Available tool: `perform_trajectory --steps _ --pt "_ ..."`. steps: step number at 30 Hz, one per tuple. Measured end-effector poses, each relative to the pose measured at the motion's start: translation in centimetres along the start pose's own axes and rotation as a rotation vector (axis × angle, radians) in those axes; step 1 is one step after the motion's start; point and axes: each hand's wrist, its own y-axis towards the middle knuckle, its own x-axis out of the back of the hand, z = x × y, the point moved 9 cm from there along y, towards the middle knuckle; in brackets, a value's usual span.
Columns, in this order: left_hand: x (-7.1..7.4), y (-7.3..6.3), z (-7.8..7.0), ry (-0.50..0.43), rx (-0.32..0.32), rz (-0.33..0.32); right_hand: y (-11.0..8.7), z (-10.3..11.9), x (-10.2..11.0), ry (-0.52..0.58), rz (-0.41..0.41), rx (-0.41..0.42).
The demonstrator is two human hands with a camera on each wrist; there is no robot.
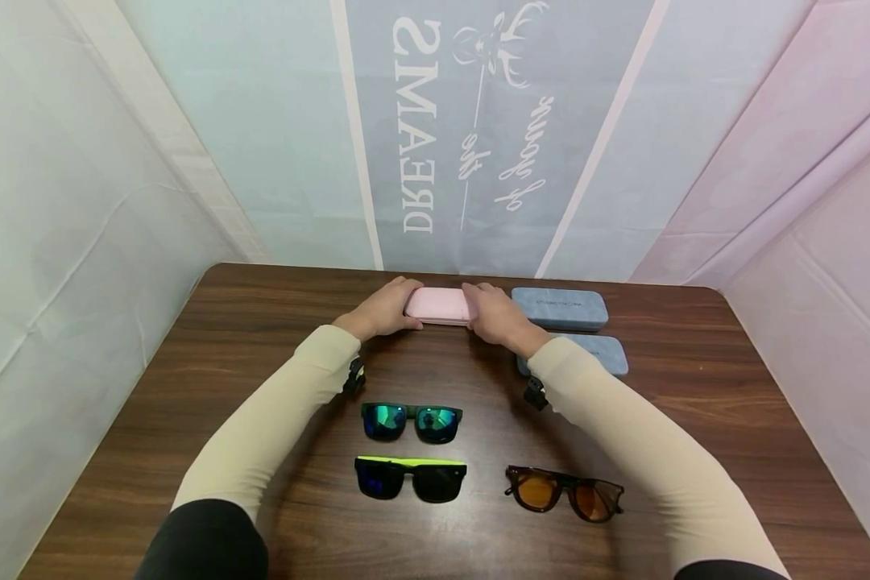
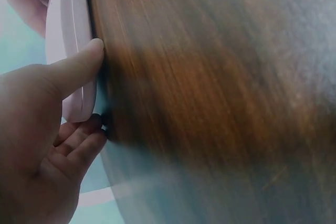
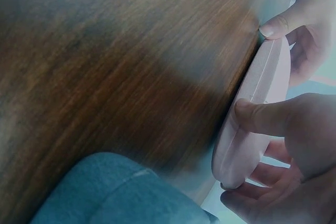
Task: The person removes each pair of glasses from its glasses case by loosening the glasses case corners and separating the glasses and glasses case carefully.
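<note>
A pink glasses case (image 1: 439,304) lies closed at the far edge of the table, between both hands. My left hand (image 1: 384,311) grips its left end, and in the left wrist view the thumb (image 2: 79,69) lies along the case's front side with the fingers behind. At the other end, my right hand (image 1: 500,316) holds the case with its thumb (image 3: 262,116) on the front side and the fingers curled at the back. The case's seam shows in both wrist views as a thin line along its side.
Two blue glasses cases (image 1: 560,308) lie right of the pink one, the nearer partly hidden by my right arm. Closer in are green-mirrored sunglasses (image 1: 412,423), black sunglasses with a yellow-green top (image 1: 410,480) and orange-lensed glasses (image 1: 565,493). A printed curtain (image 1: 297,145) hangs behind the table.
</note>
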Motion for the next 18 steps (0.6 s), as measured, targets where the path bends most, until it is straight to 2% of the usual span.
perform_trajectory --steps 5,8,14,18 --pt "0.2 -0.3 0.0 0.005 0.001 0.024 0.0 0.1 0.4 -0.018 -0.018 0.034" --pt "0.8 -0.6 0.4 0.012 -0.001 0.010 0.0 0.0 1.1 -0.005 -0.059 0.046" --pt "2.8 -0.8 1.2 0.090 -0.018 -0.085 -0.2 -0.9 2.7 0.027 -0.120 0.046" --pt "3.9 -1.0 2.5 0.120 0.008 -0.137 -0.6 -2.1 3.6 0.021 -0.163 0.040"
